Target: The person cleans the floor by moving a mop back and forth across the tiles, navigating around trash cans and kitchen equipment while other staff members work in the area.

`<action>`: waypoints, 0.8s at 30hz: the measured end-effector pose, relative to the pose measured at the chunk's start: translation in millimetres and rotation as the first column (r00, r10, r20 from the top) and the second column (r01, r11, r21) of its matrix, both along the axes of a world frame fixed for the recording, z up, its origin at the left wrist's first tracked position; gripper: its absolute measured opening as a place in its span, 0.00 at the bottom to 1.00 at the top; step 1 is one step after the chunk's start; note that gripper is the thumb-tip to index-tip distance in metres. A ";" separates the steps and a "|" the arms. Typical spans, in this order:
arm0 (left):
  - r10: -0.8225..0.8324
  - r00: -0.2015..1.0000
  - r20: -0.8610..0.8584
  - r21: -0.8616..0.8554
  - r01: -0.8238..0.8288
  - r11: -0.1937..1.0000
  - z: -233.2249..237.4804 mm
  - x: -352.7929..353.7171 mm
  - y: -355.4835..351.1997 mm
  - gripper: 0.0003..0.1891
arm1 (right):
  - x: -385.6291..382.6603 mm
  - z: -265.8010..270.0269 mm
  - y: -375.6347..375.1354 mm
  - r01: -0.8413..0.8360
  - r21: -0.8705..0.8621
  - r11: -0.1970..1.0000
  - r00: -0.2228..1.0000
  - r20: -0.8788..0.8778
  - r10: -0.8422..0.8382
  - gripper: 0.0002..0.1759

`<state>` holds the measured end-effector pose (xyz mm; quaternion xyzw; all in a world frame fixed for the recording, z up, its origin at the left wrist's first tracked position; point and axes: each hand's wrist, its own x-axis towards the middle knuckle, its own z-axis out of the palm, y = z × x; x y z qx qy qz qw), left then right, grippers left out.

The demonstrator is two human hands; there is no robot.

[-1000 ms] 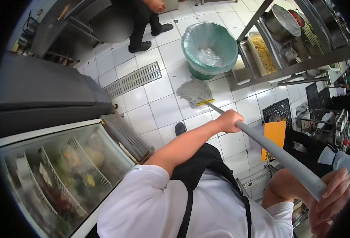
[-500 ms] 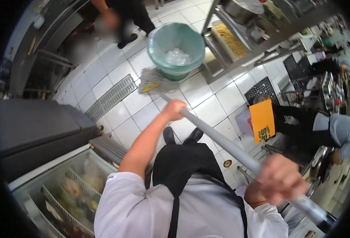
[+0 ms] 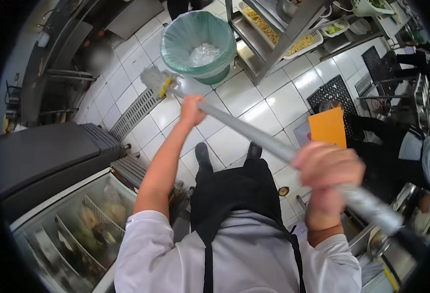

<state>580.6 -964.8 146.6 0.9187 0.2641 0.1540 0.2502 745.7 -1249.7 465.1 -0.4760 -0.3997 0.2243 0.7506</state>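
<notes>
A mop (image 3: 244,129) with a long grey handle runs slantwise across the view. My left hand (image 3: 193,110) is wrapped round the lower handle, close to the mop head. Higher up, my right hand (image 3: 328,168) grips the handle near its upper end; it is somewhat blurred. The grey string mop head (image 3: 152,79) with a yellow clamp (image 3: 165,87) lies on the white tiled floor, over the end of a floor drain grate (image 3: 139,112). Just beside it stands a green bin (image 3: 212,75) lined with a clear bag.
A steel shelf (image 3: 268,63) with trays of fries (image 3: 302,45) stands right of the bin. A dark chest (image 3: 44,151) and a glass-topped cooler (image 3: 73,234) are at my left. An orange sign (image 3: 328,128) and a person (image 3: 420,156) are on the right.
The mop head has moved left, away from the bin's base and onto the grate. Both hands still hold the handle. My feet are wider apart, and the person behind the bin has mostly left view.
</notes>
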 end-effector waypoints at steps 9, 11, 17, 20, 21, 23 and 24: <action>-0.248 0.907 0.340 -0.481 0.395 0.783 75.3 110.7 -173.0 0.12 | 137.8 152.7 -79.5 -0.342 0.037 0.939 0.898 0.307 0.315 0.32; -0.352 0.895 0.275 -0.529 0.447 0.721 83.6 125.5 -192.7 0.08 | 135.7 176.7 -86.8 -0.382 -0.033 0.924 0.872 0.319 0.371 0.31; -0.391 0.889 0.236 -0.499 0.457 0.737 83.0 114.3 -232.5 0.11 | 110.2 186.8 -113.6 -0.270 0.019 0.963 0.893 0.380 0.242 0.22; -0.385 0.901 0.201 -0.491 0.433 0.756 78.5 83.2 -226.2 0.09 | 88.0 154.4 -137.0 -0.066 0.149 0.987 0.923 0.386 0.003 0.12; -0.376 0.903 0.208 -0.492 0.428 0.758 73.9 65.5 -219.0 0.09 | 77.2 139.0 -143.7 0.006 0.191 0.982 0.922 0.379 -0.079 0.09; -0.361 0.921 0.147 -0.494 0.384 0.780 63.7 30.3 -201.4 0.08 | 47.6 115.8 -140.2 0.151 0.275 0.950 0.928 0.293 -0.232 0.05; -0.353 0.932 0.079 -0.492 0.344 0.800 57.3 10.3 -191.9 0.08 | 30.1 106.8 -130.3 0.221 0.312 0.924 0.931 0.214 -0.295 0.05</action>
